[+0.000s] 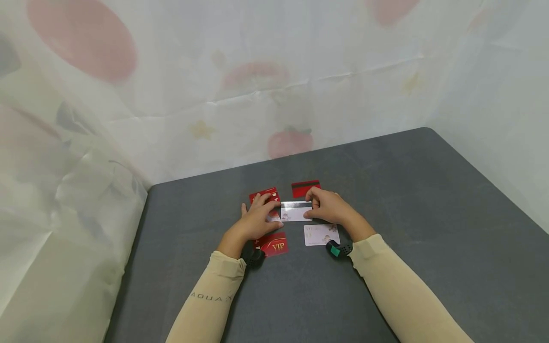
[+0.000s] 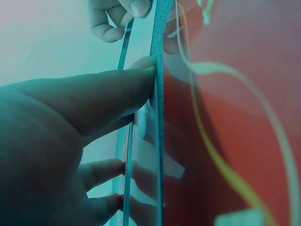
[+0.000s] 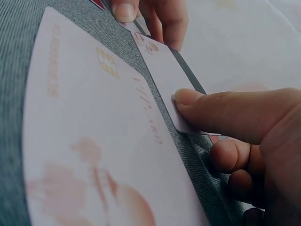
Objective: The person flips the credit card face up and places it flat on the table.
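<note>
Several plastic cards lie on the grey table. In the head view, my right hand [image 1: 328, 207] pinches the right end of a white card with a dark stripe [image 1: 296, 214]; its thumb [image 3: 190, 100] presses on the card's face in the right wrist view. My left hand [image 1: 257, 221] spreads over another white card [image 1: 274, 216], which it partly hides, thumb and index fingertips at the striped card's left end. Below that hand lies a red VIP card [image 1: 276, 245]; above it, a red chip card [image 1: 263, 194] is partly covered by its fingers.
A red card with a black stripe [image 1: 305, 188] lies beyond my right hand. Nearer, below that hand, is a white VIP card [image 1: 319, 236]. Dark straps circle both wrists. A pale patterned curtain [image 1: 257, 71] hangs behind the table's [image 1: 386, 190] far edge.
</note>
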`<state>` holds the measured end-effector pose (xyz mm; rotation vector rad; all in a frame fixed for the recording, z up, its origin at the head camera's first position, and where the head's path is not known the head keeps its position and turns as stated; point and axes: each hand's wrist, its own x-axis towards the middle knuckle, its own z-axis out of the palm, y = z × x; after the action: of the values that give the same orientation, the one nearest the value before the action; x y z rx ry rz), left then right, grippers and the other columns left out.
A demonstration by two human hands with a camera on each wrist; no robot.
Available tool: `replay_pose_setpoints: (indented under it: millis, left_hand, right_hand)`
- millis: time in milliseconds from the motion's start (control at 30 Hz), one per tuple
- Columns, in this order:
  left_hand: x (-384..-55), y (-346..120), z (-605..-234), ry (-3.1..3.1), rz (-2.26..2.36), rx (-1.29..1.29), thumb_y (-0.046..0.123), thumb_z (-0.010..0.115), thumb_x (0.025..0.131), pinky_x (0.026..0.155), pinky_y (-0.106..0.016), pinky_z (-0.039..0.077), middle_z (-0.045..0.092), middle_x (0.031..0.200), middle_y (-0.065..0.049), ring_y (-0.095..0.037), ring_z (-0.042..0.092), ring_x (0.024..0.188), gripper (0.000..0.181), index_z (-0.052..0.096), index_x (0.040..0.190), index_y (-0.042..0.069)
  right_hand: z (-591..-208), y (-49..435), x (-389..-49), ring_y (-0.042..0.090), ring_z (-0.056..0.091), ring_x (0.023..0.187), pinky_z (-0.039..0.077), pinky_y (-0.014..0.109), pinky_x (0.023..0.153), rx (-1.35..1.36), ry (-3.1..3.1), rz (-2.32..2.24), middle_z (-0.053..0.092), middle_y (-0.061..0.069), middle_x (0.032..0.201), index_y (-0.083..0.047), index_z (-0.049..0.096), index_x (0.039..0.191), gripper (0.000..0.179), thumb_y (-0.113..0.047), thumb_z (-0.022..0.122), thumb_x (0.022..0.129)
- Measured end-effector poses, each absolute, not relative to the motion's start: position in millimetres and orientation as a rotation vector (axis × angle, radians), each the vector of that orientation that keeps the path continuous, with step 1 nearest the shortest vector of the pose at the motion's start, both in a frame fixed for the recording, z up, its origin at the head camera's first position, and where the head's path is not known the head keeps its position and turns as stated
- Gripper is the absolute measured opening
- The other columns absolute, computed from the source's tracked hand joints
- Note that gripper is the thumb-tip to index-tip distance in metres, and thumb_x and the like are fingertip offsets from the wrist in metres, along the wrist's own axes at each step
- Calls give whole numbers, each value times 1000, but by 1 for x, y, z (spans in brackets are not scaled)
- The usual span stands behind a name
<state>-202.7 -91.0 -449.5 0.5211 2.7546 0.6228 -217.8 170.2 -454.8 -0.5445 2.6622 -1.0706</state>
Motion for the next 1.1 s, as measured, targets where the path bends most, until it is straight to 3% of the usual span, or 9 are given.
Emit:
replay_pose_setpoints:
  millis: [400,867,1100]
  left_hand:
    - [-202,-90,-448,2756,622,500,44,73,85,110,-75,-3,25,161,-6,-35,7,152,66,49,143,26]
    - [-201,-90,-448,2757,609,505,45,72,86,110,-75,-3,24,161,-6,-35,6,152,63,50,142,26]
    - [-202,-90,-447,2755,599,494,45,72,86,111,-74,-3,24,161,-6,-34,6,152,65,49,143,26]
  right_hand:
    - [-454,169,-216,14,50,63,40,31,64,-519,2665,-1073,55,-1,74,-12,56,109,40,-28,81,82]
    - [-456,169,-217,13,50,64,33,38,82,-549,2693,-1030,54,-2,72,-14,57,107,36,-29,80,83]
    - [-456,169,-218,13,49,63,35,36,78,-557,2691,-1037,53,-2,72,-14,57,107,36,-29,79,83]
